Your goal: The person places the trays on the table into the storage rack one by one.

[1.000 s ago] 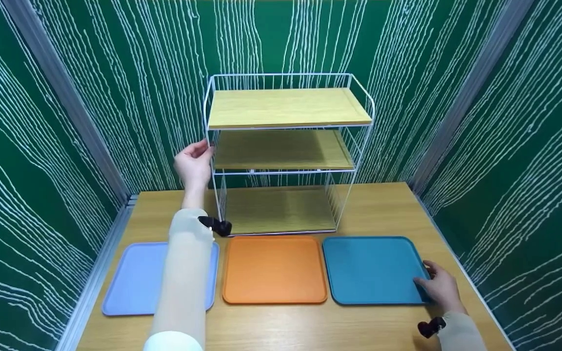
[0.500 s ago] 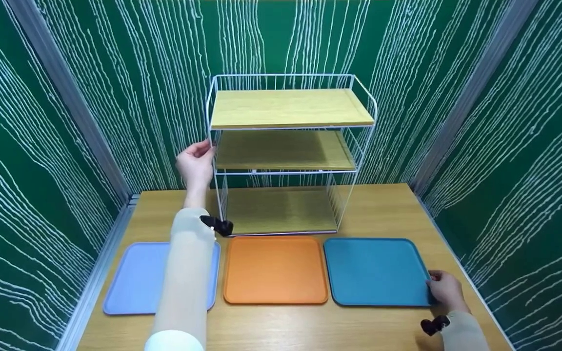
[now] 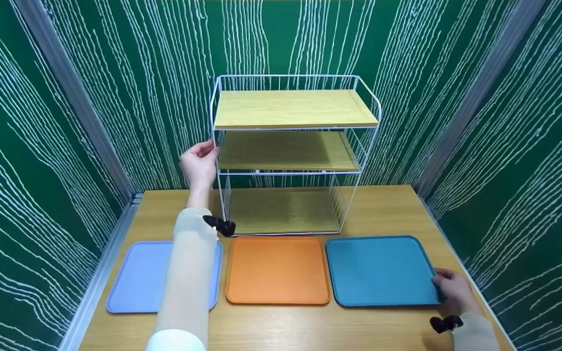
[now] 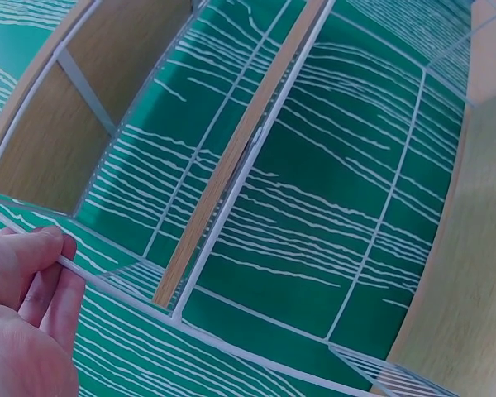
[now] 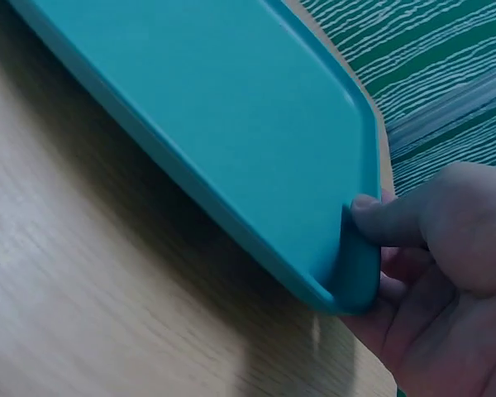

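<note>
A three-tier wire rack (image 3: 294, 127) with wooden shelves stands at the back of the table. My left hand (image 3: 200, 163) pinches its white left upright between thumb and fingers, as the left wrist view shows up close. At the right, my right hand (image 3: 458, 291) grips the right edge of a teal tray (image 3: 383, 271). In the right wrist view the thumb (image 5: 379, 217) lies over the rim and the other fingers are partly hidden beneath it. A shadow shows under the tray's front edge there.
An orange tray (image 3: 278, 270) lies between the teal tray and a light blue tray (image 3: 140, 278), which my left forearm partly covers. All are on the wooden table (image 3: 261, 329). Green walls with white lines and metal posts enclose the table.
My right hand has shifted right and now holds the teal tray's edge; the tray's right side has moved slightly right. My left hand stays on the rack's upright. The view has shifted a little.
</note>
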`<state>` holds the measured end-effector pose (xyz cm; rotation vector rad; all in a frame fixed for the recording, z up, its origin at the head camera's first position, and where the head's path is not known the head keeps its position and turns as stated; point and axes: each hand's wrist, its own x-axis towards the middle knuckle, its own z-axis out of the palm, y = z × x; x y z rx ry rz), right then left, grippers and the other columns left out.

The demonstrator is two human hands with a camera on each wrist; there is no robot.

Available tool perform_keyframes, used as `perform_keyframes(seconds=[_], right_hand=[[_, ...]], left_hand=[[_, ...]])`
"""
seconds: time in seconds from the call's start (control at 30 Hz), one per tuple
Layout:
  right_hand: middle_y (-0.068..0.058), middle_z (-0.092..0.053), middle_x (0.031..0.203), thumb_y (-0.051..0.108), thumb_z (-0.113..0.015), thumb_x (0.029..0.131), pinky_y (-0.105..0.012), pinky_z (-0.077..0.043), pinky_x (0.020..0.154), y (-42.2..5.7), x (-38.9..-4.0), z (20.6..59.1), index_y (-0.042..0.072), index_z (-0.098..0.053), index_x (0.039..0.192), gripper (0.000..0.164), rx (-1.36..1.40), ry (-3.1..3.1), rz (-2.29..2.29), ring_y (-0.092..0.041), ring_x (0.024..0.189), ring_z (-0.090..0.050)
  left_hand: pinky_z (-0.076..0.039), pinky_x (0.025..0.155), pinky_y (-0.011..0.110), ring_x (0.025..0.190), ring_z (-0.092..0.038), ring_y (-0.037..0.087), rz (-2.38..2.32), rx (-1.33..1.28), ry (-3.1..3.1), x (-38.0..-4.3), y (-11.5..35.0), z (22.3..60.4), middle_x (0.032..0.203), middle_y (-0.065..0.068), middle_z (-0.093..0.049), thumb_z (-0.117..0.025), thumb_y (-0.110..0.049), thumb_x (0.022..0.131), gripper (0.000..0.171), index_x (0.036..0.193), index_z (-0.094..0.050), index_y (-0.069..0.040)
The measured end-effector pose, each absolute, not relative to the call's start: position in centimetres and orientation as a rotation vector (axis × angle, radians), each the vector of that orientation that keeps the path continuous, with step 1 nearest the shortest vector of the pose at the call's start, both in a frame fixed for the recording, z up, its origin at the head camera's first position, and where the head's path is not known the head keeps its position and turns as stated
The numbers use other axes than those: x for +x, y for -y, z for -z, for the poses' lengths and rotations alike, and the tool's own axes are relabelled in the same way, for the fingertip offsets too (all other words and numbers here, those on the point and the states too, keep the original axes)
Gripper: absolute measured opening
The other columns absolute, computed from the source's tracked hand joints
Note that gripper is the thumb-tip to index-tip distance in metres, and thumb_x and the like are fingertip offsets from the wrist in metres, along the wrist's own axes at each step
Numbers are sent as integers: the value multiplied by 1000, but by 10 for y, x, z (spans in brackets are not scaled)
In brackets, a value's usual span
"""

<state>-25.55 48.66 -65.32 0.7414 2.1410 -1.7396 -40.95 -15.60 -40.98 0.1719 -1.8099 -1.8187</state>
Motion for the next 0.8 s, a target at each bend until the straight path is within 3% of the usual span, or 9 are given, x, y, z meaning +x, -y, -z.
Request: perform_keyframes(seconds=[0.1,0.33,0.7,0.8], right_hand=[[-35,-8,170,13,-42,116,-67,-22,125,-490,-256,654,-5,-13,167,62,739,-2128,1761,-50,152,-19],[-38,-27,158,13,-51,113,-65,-30,122,-506,-258,663,-11,-23,163,63,632,-2293,1682,-46,137,-35],[-40,-11,167,14,-52,112,-63,-21,126,-514,-255,653,-12,-20,163,65,659,-2261,1668,-46,146,-24],[-40,-13,166,15,-52,113,-63,-25,125,-513,-255,647,-11,-20,164,65,662,-2256,1653,-45,142,-28]], left_hand=[[-60,92,30,103,-74,21,1813,171,1802,-411,156,410,114,15,-78,-79,1,96,19,115,-80,-3],[-60,93,30,104,-74,23,1807,171,1800,-411,156,410,116,16,-78,-78,1,96,19,115,-80,-2],[-60,94,31,104,-73,23,1808,147,1798,-410,156,412,116,15,-78,-78,-3,98,19,117,-79,-1],[-60,94,31,104,-73,22,1810,149,1808,-410,156,412,115,12,-78,-78,-3,98,19,117,-79,-2]])
